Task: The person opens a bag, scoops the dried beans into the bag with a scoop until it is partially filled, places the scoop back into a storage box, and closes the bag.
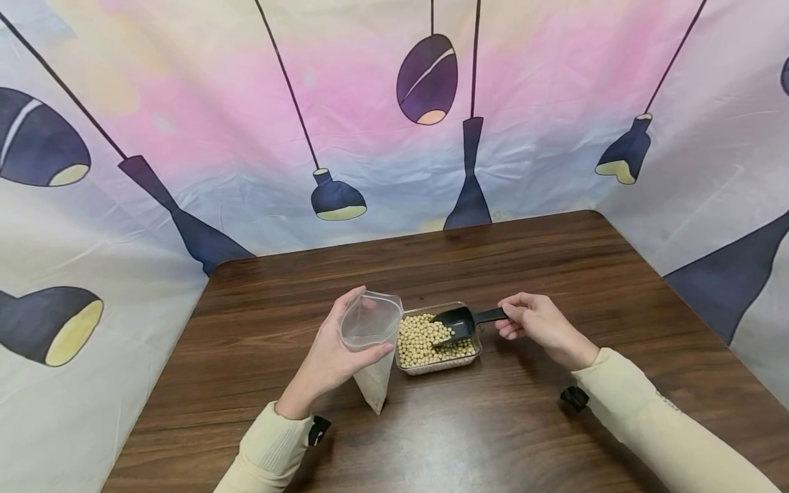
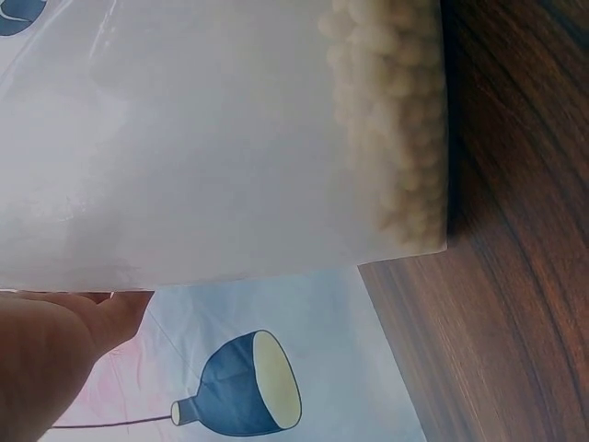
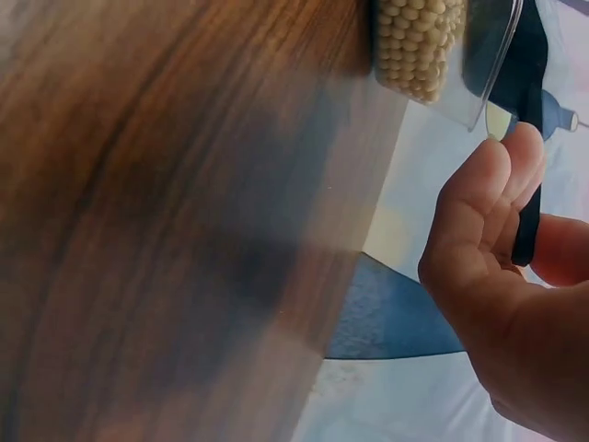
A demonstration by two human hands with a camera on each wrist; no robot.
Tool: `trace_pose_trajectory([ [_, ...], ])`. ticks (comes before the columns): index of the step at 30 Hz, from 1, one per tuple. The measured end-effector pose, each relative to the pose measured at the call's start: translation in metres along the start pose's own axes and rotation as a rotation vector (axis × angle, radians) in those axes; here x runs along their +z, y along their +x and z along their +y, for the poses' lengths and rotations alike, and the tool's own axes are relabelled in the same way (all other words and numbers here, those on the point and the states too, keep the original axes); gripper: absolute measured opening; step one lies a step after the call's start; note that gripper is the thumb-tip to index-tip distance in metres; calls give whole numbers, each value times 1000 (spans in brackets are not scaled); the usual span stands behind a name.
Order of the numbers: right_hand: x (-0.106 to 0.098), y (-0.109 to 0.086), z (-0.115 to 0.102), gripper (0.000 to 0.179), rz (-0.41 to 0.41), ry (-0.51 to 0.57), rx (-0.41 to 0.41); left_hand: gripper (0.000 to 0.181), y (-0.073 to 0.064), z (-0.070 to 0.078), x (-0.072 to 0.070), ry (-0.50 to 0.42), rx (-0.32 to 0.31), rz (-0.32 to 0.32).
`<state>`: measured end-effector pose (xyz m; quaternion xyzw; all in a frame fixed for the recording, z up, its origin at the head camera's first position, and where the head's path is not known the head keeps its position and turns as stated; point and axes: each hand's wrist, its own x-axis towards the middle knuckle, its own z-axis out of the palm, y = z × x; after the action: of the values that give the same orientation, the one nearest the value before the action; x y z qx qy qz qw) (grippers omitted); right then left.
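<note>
My left hand [image 1: 327,359] grips a frosted plastic bag [image 1: 370,320] near its top, thumb and fingers spread round the sides, so its mouth stands wide. In the left wrist view, round pale beans [image 2: 405,120] fill the bottom of the bag, which is at the table. To the right of the bag, a clear rectangular container [image 1: 439,368] holds many beans [image 1: 422,339]. My right hand [image 1: 542,327] pinches the handle end of a black scoop [image 1: 459,323]. The scoop's blade dips into the beans at the container's right side, several beans lying at its lip.
The dark wooden table [image 1: 505,424] reaches back to a fabric backdrop [image 1: 234,123] printed with hanging lamps, which also runs along both sides. A black strap [image 1: 574,398] sits at the right wrist and another black strap [image 1: 318,430] at the left.
</note>
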<state>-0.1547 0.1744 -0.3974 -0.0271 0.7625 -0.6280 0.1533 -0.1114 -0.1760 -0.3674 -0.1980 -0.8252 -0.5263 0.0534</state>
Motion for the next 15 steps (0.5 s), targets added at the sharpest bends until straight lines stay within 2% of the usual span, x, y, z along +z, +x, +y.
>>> trace_pose_trajectory([
  [8, -12, -4, -2, 42, -44, 99, 44, 89, -1, 2, 0, -3, -11, 3],
  [15, -23, -9, -26, 41, -24, 180, 25, 89, -1, 1, 0, -4, -1, 2],
])
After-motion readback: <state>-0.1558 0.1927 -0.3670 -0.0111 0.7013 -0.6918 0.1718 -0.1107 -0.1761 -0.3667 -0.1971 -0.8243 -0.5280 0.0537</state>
